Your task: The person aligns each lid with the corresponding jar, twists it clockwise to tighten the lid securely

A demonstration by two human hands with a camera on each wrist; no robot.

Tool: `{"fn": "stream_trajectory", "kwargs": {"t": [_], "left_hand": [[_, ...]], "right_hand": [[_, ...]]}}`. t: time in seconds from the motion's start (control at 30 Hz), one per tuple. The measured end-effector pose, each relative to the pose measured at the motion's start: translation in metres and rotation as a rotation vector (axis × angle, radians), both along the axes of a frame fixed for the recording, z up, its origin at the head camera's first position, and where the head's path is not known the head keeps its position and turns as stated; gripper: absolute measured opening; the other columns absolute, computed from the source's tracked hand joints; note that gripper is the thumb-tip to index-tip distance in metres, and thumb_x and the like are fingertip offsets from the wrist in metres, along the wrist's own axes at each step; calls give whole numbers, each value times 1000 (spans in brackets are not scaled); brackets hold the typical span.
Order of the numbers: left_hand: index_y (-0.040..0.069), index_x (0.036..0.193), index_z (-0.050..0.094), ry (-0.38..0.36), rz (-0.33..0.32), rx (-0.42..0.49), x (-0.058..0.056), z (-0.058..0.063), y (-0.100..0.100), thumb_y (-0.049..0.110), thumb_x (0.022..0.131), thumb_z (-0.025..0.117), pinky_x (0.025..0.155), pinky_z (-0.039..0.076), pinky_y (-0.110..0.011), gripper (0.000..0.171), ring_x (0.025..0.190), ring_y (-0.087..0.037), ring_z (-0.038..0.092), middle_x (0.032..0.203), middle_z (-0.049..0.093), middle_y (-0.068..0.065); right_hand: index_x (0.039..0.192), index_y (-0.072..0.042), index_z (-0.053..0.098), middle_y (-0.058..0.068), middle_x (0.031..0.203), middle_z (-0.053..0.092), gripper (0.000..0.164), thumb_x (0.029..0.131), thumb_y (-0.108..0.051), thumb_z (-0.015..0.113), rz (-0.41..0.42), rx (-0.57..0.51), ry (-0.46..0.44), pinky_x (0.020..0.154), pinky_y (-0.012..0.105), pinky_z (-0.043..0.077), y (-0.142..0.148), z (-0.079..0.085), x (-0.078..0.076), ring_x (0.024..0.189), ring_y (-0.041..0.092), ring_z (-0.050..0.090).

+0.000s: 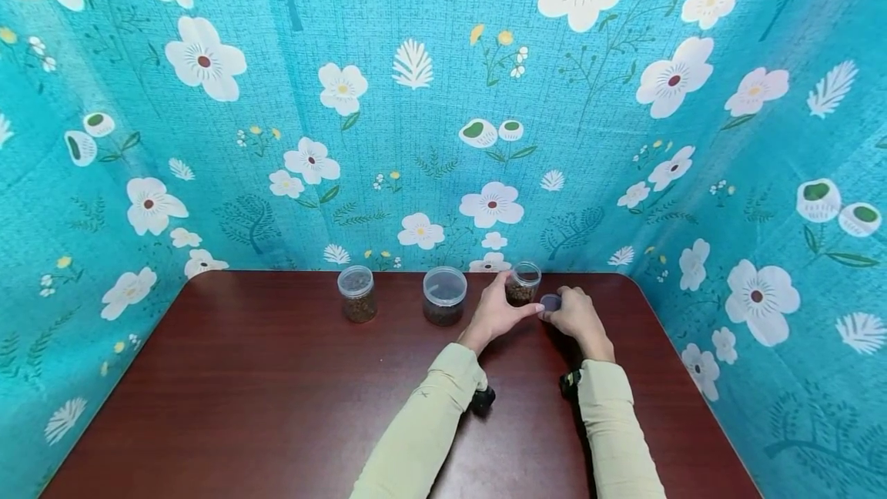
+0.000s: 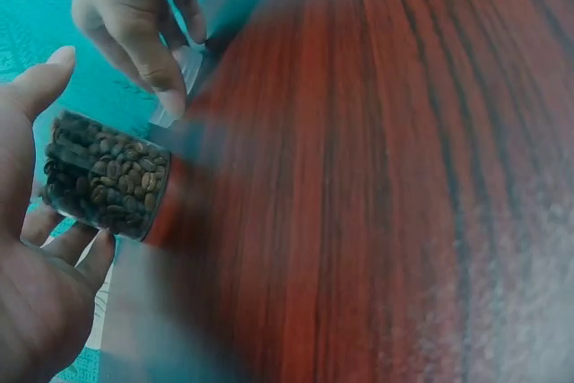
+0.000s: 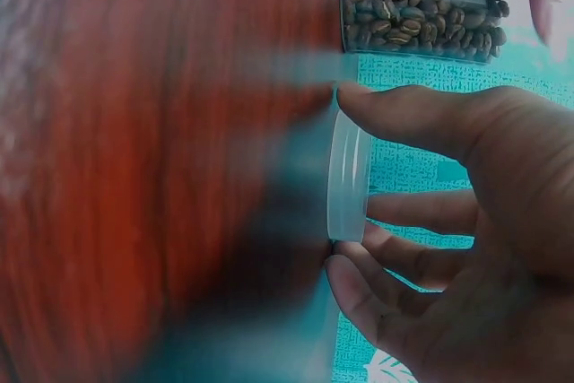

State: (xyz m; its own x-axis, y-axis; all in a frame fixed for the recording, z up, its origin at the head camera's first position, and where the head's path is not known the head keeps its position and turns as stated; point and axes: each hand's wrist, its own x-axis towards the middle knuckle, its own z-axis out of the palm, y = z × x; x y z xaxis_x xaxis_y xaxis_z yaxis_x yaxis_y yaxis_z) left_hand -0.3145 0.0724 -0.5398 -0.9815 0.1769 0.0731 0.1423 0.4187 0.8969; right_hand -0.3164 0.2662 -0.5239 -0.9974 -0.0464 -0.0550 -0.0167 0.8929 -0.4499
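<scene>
A clear jar of coffee beans (image 1: 521,291) stands upright and uncovered at the back right of the table. My left hand (image 1: 495,313) is around its near left side. In the left wrist view the fingertips are right at the jar's wall, and the thumb is raised apart from it. Right of the jar, my right hand (image 1: 575,316) holds a translucent round lid (image 3: 348,181) by its edge, thumb on one side and fingers opposite. The lid lies flat, low at the table surface.
Two more lidded jars stand along the back of the dark red wooden table (image 1: 277,406): a narrower jar with brown contents (image 1: 358,303) and a wider jar (image 1: 444,303) with dark contents. A blue flowered cloth (image 1: 430,152) hangs behind the table and at its sides.
</scene>
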Motion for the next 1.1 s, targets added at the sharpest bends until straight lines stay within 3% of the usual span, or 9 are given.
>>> {"fn": "stream_trajectory", "kwargs": {"t": [0.4, 1.1], "left_hand": [[18, 151, 51, 64, 17, -37, -2, -3, 0, 32, 94, 81, 114, 50, -40, 66, 135, -20, 62, 143, 66, -6], [21, 145, 55, 70, 11, -77, 6, 2, -8, 35, 92, 83, 108, 53, -38, 61, 128, -18, 66, 137, 70, -5]], "right_hand": [[130, 15, 60, 37, 123, 60, 62, 87, -23, 82, 33, -28, 3, 99, 60, 50, 1, -3, -3, 110, 50, 60], [132, 15, 59, 34, 126, 60, 62, 87, -21, 82, 58, -78, -14, 95, 55, 54, -7, 3, 6, 105, 42, 61]]}}
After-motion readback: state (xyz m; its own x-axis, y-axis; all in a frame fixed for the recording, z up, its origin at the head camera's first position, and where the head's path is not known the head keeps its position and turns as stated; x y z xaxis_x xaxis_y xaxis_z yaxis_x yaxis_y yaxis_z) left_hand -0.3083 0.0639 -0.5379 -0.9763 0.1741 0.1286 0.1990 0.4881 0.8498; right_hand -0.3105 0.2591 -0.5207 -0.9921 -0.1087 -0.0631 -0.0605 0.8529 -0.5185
